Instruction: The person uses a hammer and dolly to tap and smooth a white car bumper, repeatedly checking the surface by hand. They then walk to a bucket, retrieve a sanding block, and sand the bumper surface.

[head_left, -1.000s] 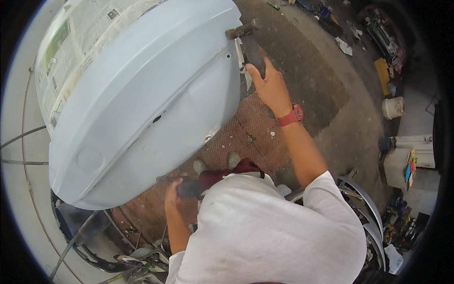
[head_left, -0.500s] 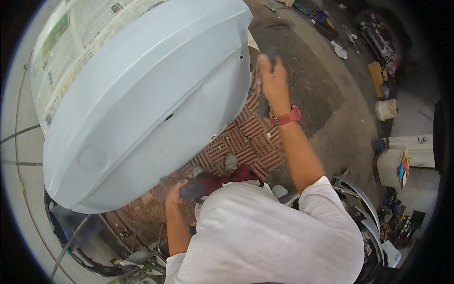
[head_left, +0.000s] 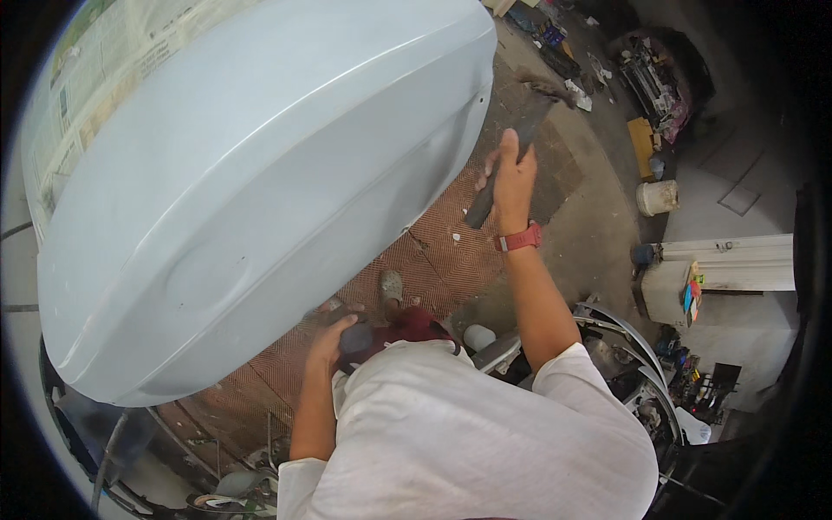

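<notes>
A large pale grey curved body panel (head_left: 260, 173) fills the upper left, its far side bordered by newspaper masking (head_left: 104, 52). My right hand (head_left: 513, 178), wearing a red watch, grips a long dark tool (head_left: 477, 208) beside the panel's right edge; the tool extends beyond my thumb toward a dark upper end that I cannot make out clearly. Low in the middle, near the panel's lower edge, my left hand (head_left: 329, 338) is closed on a dark block (head_left: 355, 338), held against my body at waist height.
Red patterned matting (head_left: 433, 251) lies underfoot. Car parts (head_left: 615, 364) stand behind me at lower right. A white bucket (head_left: 657, 197), a pale box (head_left: 654, 290) and scattered clutter line the right side. Dark bars (head_left: 117, 442) and parts are at lower left.
The view has shifted, with the panel appearing larger and the surroundings farther left. My right hand and its tool have moved away from the panel's upper right edge. My left hand keeps its hold.
</notes>
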{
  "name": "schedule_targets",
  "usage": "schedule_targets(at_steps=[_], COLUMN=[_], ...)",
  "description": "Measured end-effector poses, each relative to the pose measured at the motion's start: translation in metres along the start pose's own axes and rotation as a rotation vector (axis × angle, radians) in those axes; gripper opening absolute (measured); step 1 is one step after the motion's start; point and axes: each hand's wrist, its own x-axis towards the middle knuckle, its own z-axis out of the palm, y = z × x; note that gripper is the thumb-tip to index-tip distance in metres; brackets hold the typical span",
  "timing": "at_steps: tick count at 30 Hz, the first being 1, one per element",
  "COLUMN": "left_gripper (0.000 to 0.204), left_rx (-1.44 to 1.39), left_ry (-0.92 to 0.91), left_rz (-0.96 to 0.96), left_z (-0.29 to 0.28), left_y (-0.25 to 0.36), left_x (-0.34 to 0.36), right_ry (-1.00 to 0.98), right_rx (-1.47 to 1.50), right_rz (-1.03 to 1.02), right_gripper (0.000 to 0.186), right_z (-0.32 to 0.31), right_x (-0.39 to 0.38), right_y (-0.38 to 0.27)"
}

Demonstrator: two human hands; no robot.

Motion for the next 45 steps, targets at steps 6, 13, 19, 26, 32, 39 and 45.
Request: schedule_targets(at_steps=[6, 13, 19, 26, 32, 39, 45], left_gripper=[0.074, 0.062, 0.026, 0.051, 0.089, 0.097, 0.093], left_rx=[0.032, 0.014, 0.09, 0.081, 0.071, 0.106, 0.017], left_ry=[-0.089, -0.143, -0.19, -0.214, -0.166, -0.05, 0.124], left_rz=[0.074, 0.028, 0.01, 0.001, 0.027, -0.007, -0.037], left_z=[-0.02, -0.026, -0.024, -0.039, -0.032, -0.012, -0.007], left_y=[-0.015, -0.008, 0.004, -0.017, -0.014, 0.001, -0.008], left_x=[0.013, 0.007, -0.004, 0.013, 0.005, -0.013, -0.005], right_ry=[0.036, 0.086, 0.061, -0.002, 0.035, 0.036, 0.042], right_rx=[-0.07, 0.004, -0.104, -0.143, -0.178, -0.173, -0.409], right_rz=[-0.009, 0.006, -0.038, 0.019, -0.038, -0.078, -0.223], right_gripper=[0.039, 0.036, 0.036, 0.038, 0.04, 0.053, 0.065], right_z=[0.012, 0.04, 0.036, 0.037, 0.028, -0.003, -0.028], right_x=[-0.025, -0.057, -0.065, -0.072, -0.052, 0.011, 0.055], right_y=[-0.013, -0.021, -0.007, -0.024, -0.033, -0.019, 0.017])
